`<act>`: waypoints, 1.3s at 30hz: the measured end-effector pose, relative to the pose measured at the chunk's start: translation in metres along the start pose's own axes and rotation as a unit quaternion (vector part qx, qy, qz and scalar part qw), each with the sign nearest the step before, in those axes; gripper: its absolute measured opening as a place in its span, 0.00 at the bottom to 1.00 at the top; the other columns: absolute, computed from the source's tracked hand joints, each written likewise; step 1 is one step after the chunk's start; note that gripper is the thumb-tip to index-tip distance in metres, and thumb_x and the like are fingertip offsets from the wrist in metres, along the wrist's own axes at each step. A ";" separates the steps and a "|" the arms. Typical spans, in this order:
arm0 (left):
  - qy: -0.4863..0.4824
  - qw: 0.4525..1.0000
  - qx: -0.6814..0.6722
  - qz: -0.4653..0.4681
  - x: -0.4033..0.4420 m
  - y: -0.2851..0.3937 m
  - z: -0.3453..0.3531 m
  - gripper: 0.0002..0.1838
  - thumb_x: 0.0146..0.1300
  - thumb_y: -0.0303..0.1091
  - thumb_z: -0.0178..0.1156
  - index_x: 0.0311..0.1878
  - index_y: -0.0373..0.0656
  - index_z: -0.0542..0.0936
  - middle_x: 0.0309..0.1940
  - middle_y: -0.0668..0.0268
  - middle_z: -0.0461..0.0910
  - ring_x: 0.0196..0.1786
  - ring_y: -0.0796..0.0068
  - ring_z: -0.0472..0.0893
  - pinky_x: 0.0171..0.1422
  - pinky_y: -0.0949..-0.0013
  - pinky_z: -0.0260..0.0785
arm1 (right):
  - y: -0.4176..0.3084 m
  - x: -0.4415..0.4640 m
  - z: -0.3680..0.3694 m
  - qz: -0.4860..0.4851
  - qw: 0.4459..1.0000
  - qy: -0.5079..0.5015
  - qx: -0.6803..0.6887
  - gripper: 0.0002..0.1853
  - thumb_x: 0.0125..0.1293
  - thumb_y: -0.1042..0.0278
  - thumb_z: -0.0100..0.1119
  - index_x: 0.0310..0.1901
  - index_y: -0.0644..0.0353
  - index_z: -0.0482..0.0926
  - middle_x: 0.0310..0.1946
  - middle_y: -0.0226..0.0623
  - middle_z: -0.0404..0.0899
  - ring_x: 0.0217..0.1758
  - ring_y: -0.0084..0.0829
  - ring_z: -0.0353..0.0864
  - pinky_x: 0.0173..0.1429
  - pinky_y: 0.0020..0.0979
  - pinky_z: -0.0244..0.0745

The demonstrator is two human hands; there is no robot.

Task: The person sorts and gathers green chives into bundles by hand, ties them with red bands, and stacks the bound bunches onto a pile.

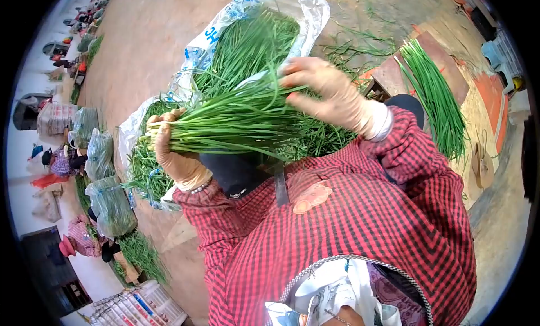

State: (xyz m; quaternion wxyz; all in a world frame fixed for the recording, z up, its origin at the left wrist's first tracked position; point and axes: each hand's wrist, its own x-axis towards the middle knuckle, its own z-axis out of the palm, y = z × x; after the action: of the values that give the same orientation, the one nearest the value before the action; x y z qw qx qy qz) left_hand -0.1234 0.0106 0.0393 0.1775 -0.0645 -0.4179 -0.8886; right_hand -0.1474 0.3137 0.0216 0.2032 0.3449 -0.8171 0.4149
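A bunch of long green chives point(236, 121) lies sideways in front of my body, pale stem ends to the left. My left hand point(169, 136), in a thin tan glove, is closed around it near those ends. At the leafy right end is my gloved right hand point(332, 90), fingers and thumb apart, its fingertips close to the leaf tips; some leaves there are blurred. Just beyond the bunch, a plastic bag point(312, 14) lies spread, full of loose chives point(247, 48). More loose greens are under and beside the bunch, partly hidden by it.
To the right, a neat pile of chives point(433, 95) rests on a brown board point(450, 73). Leaf scraps point(360, 45) litter the floor. Filled plastic bags point(111, 205) stand along the left, where another person point(83, 236) sits near more greens point(139, 253).
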 end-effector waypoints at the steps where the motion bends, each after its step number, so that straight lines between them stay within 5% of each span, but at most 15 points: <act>1: -0.015 1.000 0.008 0.006 -0.003 -0.004 0.007 0.17 0.60 0.27 0.60 0.53 0.43 0.71 0.40 0.62 0.77 0.51 0.63 0.77 0.67 0.52 0.65 | -0.015 0.007 0.006 -0.050 0.999 -0.009 -0.016 0.14 0.58 0.62 0.65 0.43 0.58 0.80 0.51 0.43 0.78 0.63 0.46 0.73 0.68 0.45 0.65; 4: -0.024 1.000 0.003 0.009 -0.009 -0.006 0.024 0.19 0.58 0.28 0.61 0.53 0.42 0.71 0.38 0.63 0.76 0.50 0.63 0.76 0.68 0.52 0.64 | -0.024 -0.001 0.035 -0.110 0.990 -0.081 -0.036 0.15 0.61 0.58 0.61 0.46 0.55 0.78 0.54 0.41 0.75 0.68 0.44 0.67 0.73 0.51 0.55; 6: -0.034 0.999 0.019 0.014 -0.011 -0.002 0.024 0.19 0.58 0.29 0.62 0.53 0.42 0.71 0.38 0.64 0.76 0.49 0.64 0.76 0.69 0.51 0.63 | 0.007 -0.014 0.045 -0.069 0.977 -0.151 -0.137 0.11 0.60 0.58 0.58 0.37 0.54 0.81 0.43 0.38 0.78 0.61 0.40 0.73 0.70 0.49 0.59; 8: -0.028 0.999 0.029 0.014 -0.011 0.007 0.019 0.20 0.57 0.29 0.62 0.53 0.42 0.71 0.38 0.64 0.75 0.48 0.66 0.76 0.68 0.52 0.64 | 0.059 -0.042 0.035 0.108 0.941 -0.244 -0.209 0.09 0.58 0.61 0.56 0.32 0.55 0.83 0.40 0.37 0.80 0.55 0.40 0.75 0.63 0.47 0.65; 11: 0.012 0.998 0.044 0.032 -0.015 0.016 0.012 0.20 0.58 0.28 0.62 0.54 0.43 0.70 0.37 0.64 0.75 0.47 0.67 0.77 0.67 0.53 0.65 | 0.096 -0.079 -0.010 0.344 0.812 -0.420 -0.216 0.16 0.61 0.58 0.53 0.45 0.56 0.84 0.41 0.44 0.84 0.49 0.47 0.82 0.55 0.45 0.74; 15: 0.009 0.999 0.043 0.014 -0.017 0.011 0.014 0.20 0.58 0.27 0.61 0.54 0.42 0.70 0.38 0.63 0.75 0.47 0.65 0.77 0.67 0.54 0.65 | 0.090 -0.082 -0.021 0.279 0.949 -0.132 -0.065 0.14 0.67 0.60 0.55 0.43 0.63 0.82 0.34 0.43 0.83 0.37 0.34 0.83 0.41 0.32 0.75; 17: -0.004 0.999 0.035 0.005 -0.017 -0.001 0.018 0.20 0.59 0.27 0.61 0.54 0.43 0.70 0.38 0.63 0.76 0.48 0.65 0.77 0.68 0.53 0.65 | 0.046 -0.046 -0.019 0.325 0.933 -0.097 0.118 0.13 0.67 0.61 0.57 0.42 0.63 0.82 0.32 0.38 0.82 0.35 0.26 0.81 0.39 0.29 0.74; 21: -0.020 0.999 0.039 -0.024 -0.021 -0.018 0.041 0.21 0.59 0.28 0.60 0.56 0.43 0.69 0.37 0.64 0.76 0.48 0.65 0.77 0.68 0.53 0.63 | -0.011 -0.009 0.003 0.163 0.975 -0.132 0.074 0.16 0.63 0.53 0.65 0.41 0.58 0.82 0.32 0.36 0.82 0.34 0.29 0.82 0.39 0.28 0.76; 22: -0.019 0.998 0.041 -0.032 -0.023 -0.020 0.046 0.21 0.59 0.28 0.61 0.56 0.43 0.69 0.37 0.64 0.76 0.48 0.66 0.77 0.68 0.54 0.63 | -0.018 -0.005 0.009 0.146 0.977 -0.138 0.070 0.21 0.63 0.45 0.60 0.42 0.56 0.80 0.30 0.41 0.81 0.37 0.40 0.83 0.42 0.37 0.76; 28: -0.007 0.997 0.057 -0.059 -0.022 -0.026 0.054 0.21 0.57 0.28 0.61 0.55 0.43 0.70 0.38 0.64 0.77 0.47 0.66 0.77 0.67 0.55 0.64 | -0.012 -0.011 0.028 0.110 0.986 -0.088 0.087 0.14 0.65 0.55 0.57 0.42 0.56 0.81 0.30 0.41 0.82 0.34 0.44 0.83 0.41 0.40 0.77; 30: -0.010 0.995 0.078 -0.064 -0.022 -0.026 0.058 0.21 0.57 0.28 0.61 0.54 0.42 0.70 0.38 0.63 0.77 0.47 0.65 0.77 0.67 0.55 0.64 | -0.005 -0.019 0.025 0.107 0.987 -0.080 0.085 0.07 0.64 0.64 0.60 0.41 0.55 0.80 0.29 0.38 0.81 0.33 0.39 0.83 0.37 0.33 0.77; 33: -0.022 0.995 0.095 -0.033 -0.014 -0.013 0.071 0.22 0.58 0.29 0.60 0.56 0.40 0.69 0.39 0.60 0.78 0.48 0.63 0.78 0.65 0.53 0.67 | 0.030 -0.039 0.018 0.118 0.962 -0.211 -0.126 0.05 0.64 0.64 0.57 0.38 0.53 0.78 0.29 0.37 0.80 0.34 0.43 0.83 0.37 0.40 0.77; 34: -0.012 0.993 0.114 -0.012 -0.012 -0.007 0.072 0.23 0.58 0.29 0.60 0.57 0.40 0.69 0.39 0.58 0.78 0.49 0.62 0.79 0.65 0.52 0.68 | 0.037 -0.038 0.008 0.238 0.897 -0.336 -0.163 0.10 0.63 0.61 0.58 0.43 0.54 0.78 0.37 0.39 0.81 0.42 0.44 0.82 0.44 0.42 0.77; 37: -0.033 0.978 0.206 0.005 -0.005 0.002 0.075 0.20 0.63 0.26 0.58 0.58 0.37 0.70 0.43 0.54 0.80 0.50 0.61 0.80 0.60 0.57 0.73 | 0.051 -0.047 -0.023 0.179 0.965 -0.153 -0.114 0.32 0.59 0.52 0.64 0.60 0.62 0.72 0.61 0.50 0.70 0.64 0.51 0.69 0.67 0.45 0.66; 39: -0.050 0.963 0.265 0.013 -0.010 -0.008 0.103 0.19 0.62 0.24 0.58 0.56 0.35 0.71 0.43 0.55 0.81 0.48 0.65 0.79 0.59 0.62 0.72 | 0.031 -0.028 -0.033 0.101 0.995 -0.023 0.002 0.45 0.55 0.49 0.67 0.67 0.69 0.61 0.65 0.58 0.66 0.69 0.50 0.66 0.72 0.41 0.62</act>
State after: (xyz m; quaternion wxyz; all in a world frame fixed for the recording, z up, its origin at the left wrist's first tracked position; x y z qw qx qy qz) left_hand -0.1208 0.0966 0.0974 0.1783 -0.0652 -0.6457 -0.7396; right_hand -0.1493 0.3647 0.0070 0.1409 0.2703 -0.8514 0.4269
